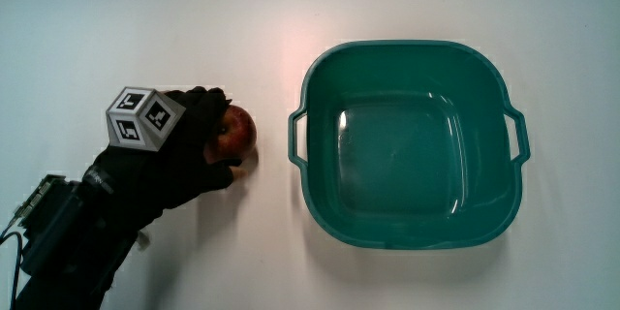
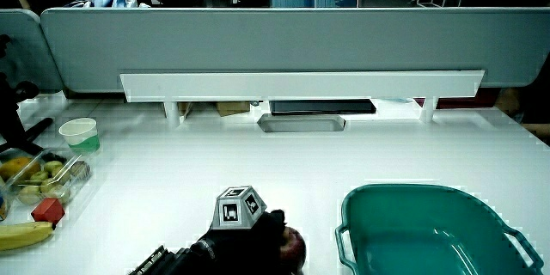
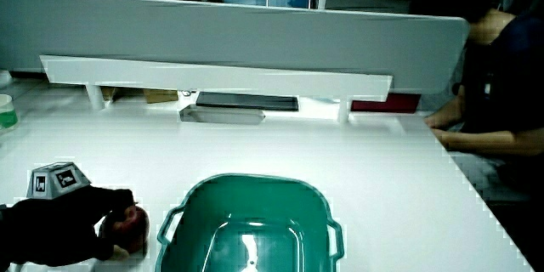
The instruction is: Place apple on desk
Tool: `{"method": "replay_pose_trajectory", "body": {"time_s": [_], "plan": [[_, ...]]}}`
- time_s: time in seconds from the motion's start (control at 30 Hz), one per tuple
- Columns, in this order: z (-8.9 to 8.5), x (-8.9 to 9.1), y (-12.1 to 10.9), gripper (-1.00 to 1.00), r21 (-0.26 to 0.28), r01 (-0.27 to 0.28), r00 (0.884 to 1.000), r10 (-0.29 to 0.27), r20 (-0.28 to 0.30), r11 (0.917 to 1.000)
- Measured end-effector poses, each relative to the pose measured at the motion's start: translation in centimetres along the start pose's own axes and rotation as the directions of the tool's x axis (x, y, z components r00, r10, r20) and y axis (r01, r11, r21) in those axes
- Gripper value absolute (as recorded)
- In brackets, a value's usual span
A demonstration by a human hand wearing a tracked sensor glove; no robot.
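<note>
A red apple rests on the white desk beside the teal basin. The gloved hand lies over the apple with its fingers curled around it; the patterned cube sits on its back. In both side views the apple shows partly under the black fingers of the hand, low on the table surface. The basin holds nothing.
In a side view a green-and-white cup, a clear box of fruit, a red block and a banana lie at the desk's edge. A long white shelf and a grey tray stand near the partition.
</note>
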Motion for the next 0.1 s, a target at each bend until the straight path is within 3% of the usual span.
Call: {"method": "replay_pose_trajectory", "body": {"time_s": [0.1], "plan": [[-0.38, -0.38, -0.1, -0.78, -0.032, -0.009, 1.0, 0.01, 0.013, 0.9994]]}}
